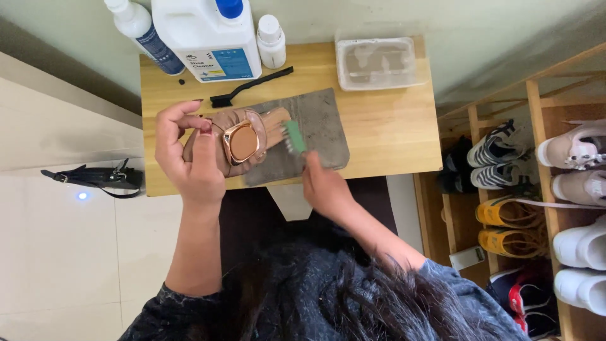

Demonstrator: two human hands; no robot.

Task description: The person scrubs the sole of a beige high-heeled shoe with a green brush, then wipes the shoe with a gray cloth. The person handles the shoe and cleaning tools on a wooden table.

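Observation:
My left hand (187, 155) grips a tan sandal (243, 140) with a shiny copper buckle, holding it just above a grey cloth (322, 129) on a small wooden table (391, 126). My right hand (325, 188) holds a small green-handled brush (293, 136), its head against the toe end of the sandal. The brush looks blurred.
At the table's back stand a slim white bottle (142, 31), a big white jug (208, 38) and a small white bottle (272, 41). A black brush (249, 87) lies before them; a clear tub (377, 62) sits back right. A shoe rack (536, 208) holds several shoes. A black strap (95, 177) lies on the floor.

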